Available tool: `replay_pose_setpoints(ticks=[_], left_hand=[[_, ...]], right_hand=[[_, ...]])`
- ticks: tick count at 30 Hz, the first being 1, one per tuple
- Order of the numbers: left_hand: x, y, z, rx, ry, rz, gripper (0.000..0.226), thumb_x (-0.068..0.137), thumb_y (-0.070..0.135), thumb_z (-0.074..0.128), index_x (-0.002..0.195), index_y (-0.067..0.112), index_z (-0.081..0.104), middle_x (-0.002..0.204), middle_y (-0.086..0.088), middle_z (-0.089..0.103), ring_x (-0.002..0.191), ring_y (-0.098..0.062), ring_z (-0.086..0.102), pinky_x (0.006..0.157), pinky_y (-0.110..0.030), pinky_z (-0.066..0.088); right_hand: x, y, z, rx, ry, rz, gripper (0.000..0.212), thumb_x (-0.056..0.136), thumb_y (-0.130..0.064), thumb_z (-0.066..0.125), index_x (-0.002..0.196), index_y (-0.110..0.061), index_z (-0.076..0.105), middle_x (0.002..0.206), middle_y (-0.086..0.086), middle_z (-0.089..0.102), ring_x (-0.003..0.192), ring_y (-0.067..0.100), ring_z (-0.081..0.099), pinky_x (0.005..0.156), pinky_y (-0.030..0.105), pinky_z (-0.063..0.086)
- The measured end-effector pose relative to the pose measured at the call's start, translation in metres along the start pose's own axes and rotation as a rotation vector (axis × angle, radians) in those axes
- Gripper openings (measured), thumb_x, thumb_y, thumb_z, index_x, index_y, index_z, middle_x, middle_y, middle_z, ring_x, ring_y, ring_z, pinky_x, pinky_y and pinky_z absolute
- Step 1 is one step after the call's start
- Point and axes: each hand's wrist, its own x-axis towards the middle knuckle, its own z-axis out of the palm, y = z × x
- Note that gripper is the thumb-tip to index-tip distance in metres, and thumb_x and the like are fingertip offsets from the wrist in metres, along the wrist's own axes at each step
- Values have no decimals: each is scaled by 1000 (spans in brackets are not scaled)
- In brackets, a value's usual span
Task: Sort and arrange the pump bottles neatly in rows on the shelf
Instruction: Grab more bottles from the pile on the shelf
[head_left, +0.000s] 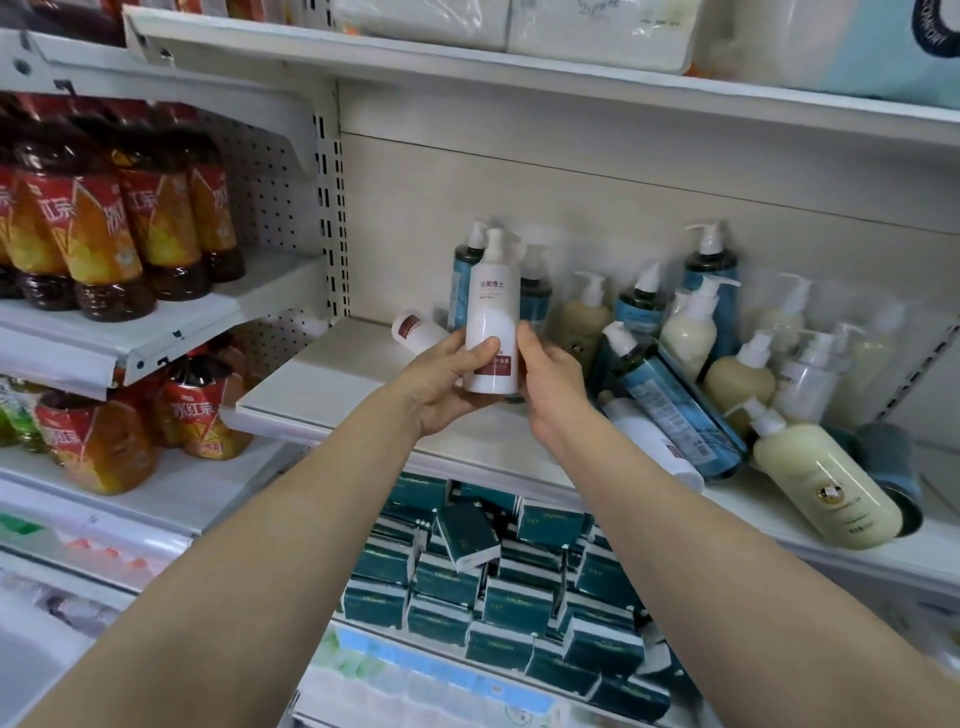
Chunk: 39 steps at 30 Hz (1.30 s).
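Both hands hold one white bottle (492, 322) upright at frame centre, above the front edge of the shelf (332, 384). Left hand (441, 384) wraps its lower left side, thumb curled across the front by the red label; right hand (550, 384) grips the right side, fingers behind and mostly hidden. Whether the bottle base touches the shelf: cannot tell.

Just behind it stand two teal bottles (535, 296), upright against the back panel. A second white bottle (415, 328) lies on its side just left of the left hand.

Right half of the shelf is a jumble: cream bottles (688, 332) and more teal ones, some upright at the back, several tipped. A long teal bottle (675, 410) lies slanted across the front, over another fallen white one. A big cream bottle (826, 483) lies on its side at the shelf's front edge, lower right of frame, touching a fallen teal one behind it. Clear-wrapped bottles sit at far right, blurred.

Left of frame: red-label drink bottles (104, 228) in shrink packs on two shelves. Below centre: dark green boxes (519, 597) piled loosely. Top of frame: white packs (597, 26) on the upper shelf.
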Motion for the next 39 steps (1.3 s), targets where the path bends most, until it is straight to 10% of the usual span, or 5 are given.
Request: replay_pose_setpoints(ticks=[16, 26, 39], left_hand=[[18, -7, -38, -78, 93, 50, 53, 87, 15, 72, 137, 22, 56, 125, -12, 68, 116, -30, 64, 94, -47, 56], [26, -32, -51, -85, 73, 37, 56, 89, 16, 70, 141, 28, 51, 127, -11, 68, 118, -29, 63, 96, -47, 54], [30, -34, -56, -122, 85, 63, 70, 78, 23, 77, 142, 28, 51, 131, -10, 65, 121, -28, 61, 94, -48, 55]], right_hand=[[22, 13, 13, 25, 256, -51, 44, 84, -22, 81, 123, -17, 61, 115, -4, 67, 106, 15, 61, 92, 30, 46], [43, 15, 19, -170, 258, -28, 58, 86, -23, 78, 140, -24, 55, 138, -3, 62, 129, 25, 54, 113, 48, 40], [50, 15, 19, -336, 122, -29, 53, 76, -23, 87, 122, -19, 59, 123, 1, 67, 106, 20, 63, 92, 37, 51]])
